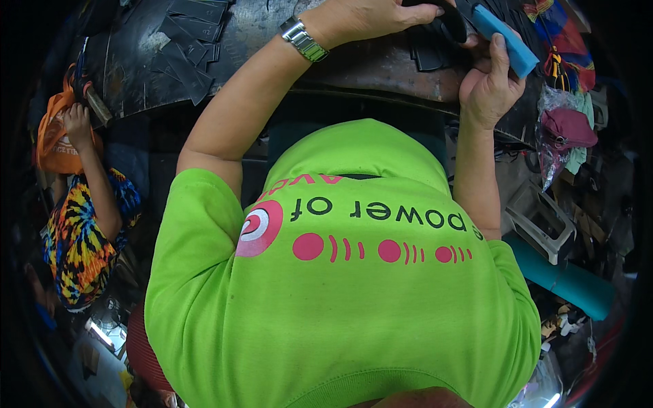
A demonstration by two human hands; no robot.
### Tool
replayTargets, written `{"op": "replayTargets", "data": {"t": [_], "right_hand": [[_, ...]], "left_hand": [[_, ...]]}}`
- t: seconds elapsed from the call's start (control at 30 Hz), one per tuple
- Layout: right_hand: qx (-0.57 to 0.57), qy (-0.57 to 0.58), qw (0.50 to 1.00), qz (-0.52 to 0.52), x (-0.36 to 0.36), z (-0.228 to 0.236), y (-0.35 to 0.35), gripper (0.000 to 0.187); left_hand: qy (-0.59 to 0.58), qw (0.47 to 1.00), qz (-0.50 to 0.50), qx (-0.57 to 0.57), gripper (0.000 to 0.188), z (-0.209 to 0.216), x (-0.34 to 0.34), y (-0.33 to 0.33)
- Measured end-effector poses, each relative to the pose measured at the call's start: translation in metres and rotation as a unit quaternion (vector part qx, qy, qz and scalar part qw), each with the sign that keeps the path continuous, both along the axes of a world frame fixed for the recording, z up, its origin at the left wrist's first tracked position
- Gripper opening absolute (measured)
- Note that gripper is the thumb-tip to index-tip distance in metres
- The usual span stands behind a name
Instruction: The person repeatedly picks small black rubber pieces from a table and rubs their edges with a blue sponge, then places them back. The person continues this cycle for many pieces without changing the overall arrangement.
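Observation:
At the top of the head view, my left hand (371, 19) is closed on a curved black strip (451, 26). The strip bends towards my right hand (488, 92), and its material is unclear. My right hand grips a long light-blue block (505, 42), with the thumb pressed along its side. The fingers of that hand come close to the strip's lower end; whether they touch it I cannot tell. Both hands are above the dark worktable (367, 64). Part of my left fingers is cut off by the picture's upper edge.
Flat black pieces (187, 68) lie in a loose pile on the table's left. More black pieces (427, 58) sit beneath my hands. Another person in a patterned shirt (78, 238) holds an orange bag (60, 139) at left. A maroon pouch (570, 128) and a grey plastic stool (541, 221) are at right.

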State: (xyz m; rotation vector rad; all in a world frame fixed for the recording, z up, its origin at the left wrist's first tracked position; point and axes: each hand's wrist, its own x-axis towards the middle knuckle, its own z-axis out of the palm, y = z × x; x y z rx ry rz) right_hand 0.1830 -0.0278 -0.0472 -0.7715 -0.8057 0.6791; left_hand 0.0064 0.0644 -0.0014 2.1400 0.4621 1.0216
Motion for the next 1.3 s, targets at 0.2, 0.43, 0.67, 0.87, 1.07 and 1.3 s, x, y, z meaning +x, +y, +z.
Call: {"op": "replayTargets", "data": {"t": [0.2,0.43,0.67,0.87,1.07,1.3], "right_hand": [[-0.01,-0.006,1.0,-0.002,-0.002,0.0,-0.001,0.022],[-0.017,0.021,1.0,-0.011,-0.007,0.005,-0.001,0.024],[-0.076,0.057,0.995,0.005,-0.006,0.021,-0.007,0.026],[-0.096,0.002,0.993,0.072,-0.009,0.045,-0.015,0.027],[-0.087,-0.058,0.989,0.1,-0.012,0.053,-0.012,0.023],[-0.106,-0.112,0.985,0.076,-0.009,0.048,-0.013,0.019]], "left_hand": [[-0.103,0.974,0.005,-0.204,0.024,0.007,-0.003,-0.02],[-0.056,0.964,0.022,-0.26,0.02,-0.004,-0.013,-0.024],[-0.028,0.962,0.07,-0.263,0.016,-0.007,-0.021,-0.042],[0.013,0.967,0.087,-0.24,0.013,-0.004,-0.023,-0.043],[-0.023,0.975,0.093,-0.199,0.012,-0.006,-0.021,-0.044],[-0.039,0.973,0.096,-0.208,0.012,-0.007,-0.024,-0.043]]}}
